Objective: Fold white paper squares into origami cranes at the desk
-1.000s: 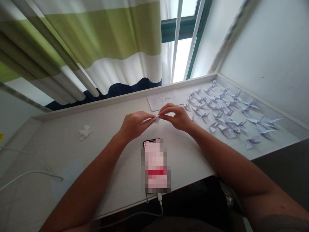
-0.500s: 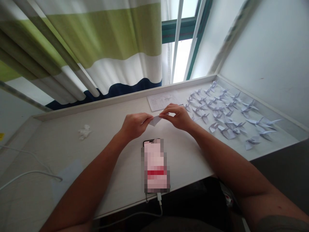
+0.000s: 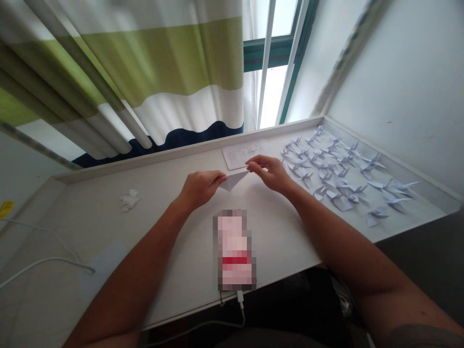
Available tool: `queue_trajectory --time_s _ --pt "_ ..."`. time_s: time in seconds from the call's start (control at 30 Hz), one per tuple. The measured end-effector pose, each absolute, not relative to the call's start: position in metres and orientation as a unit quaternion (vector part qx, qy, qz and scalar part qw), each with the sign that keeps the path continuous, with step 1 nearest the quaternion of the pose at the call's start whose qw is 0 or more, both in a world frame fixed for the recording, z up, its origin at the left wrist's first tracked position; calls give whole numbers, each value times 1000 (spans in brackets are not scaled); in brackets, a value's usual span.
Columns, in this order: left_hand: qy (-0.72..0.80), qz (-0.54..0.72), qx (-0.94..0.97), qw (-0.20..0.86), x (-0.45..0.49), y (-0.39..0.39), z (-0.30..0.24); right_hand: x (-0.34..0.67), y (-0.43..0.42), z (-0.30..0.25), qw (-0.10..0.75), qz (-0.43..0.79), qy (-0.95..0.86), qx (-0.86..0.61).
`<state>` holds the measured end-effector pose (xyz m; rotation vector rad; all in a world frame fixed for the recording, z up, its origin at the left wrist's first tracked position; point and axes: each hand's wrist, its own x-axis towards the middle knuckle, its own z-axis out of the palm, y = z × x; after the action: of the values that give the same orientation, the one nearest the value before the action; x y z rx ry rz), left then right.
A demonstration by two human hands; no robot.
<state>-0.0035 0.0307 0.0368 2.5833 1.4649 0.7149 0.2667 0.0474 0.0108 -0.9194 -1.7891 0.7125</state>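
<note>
A small folded piece of pale paper hangs just above the white desk between my two hands. My left hand pinches its left end with curled fingers. My right hand pinches its right tip between thumb and forefinger. The paper is stretched into a thin triangle. A phone lies flat on the desk just in front of my hands, plugged into a white cable.
Several folded paper cranes cover the desk's right part up to the wall. A printed sheet lies behind my hands by the window ledge. A crumpled white scrap sits at the left. A white cord runs across the near left.
My hands have drawn apart a little, and the folded paper between them has opened from a small wad into a longer triangular shape.
</note>
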Motion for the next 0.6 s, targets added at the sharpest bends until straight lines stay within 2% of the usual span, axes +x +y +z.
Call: queue_trajectory --time_s 0.13,0.27,0.4,0.5,0.6 --pt "436 216 873 45 3 25 37 255 41 10 452 262 -794 -311" --pt "441 193 876 34 2 25 41 255 40 8 489 240 -768 -336" --pt "446 188 874 32 -4 29 41 257 45 6 502 268 -741 -357" --pt "477 277 826 119 -6 34 36 258 49 2 523 303 -698 -383" --pt "490 397 713 306 -3 38 28 256 52 -2 544 336 -662 -389"
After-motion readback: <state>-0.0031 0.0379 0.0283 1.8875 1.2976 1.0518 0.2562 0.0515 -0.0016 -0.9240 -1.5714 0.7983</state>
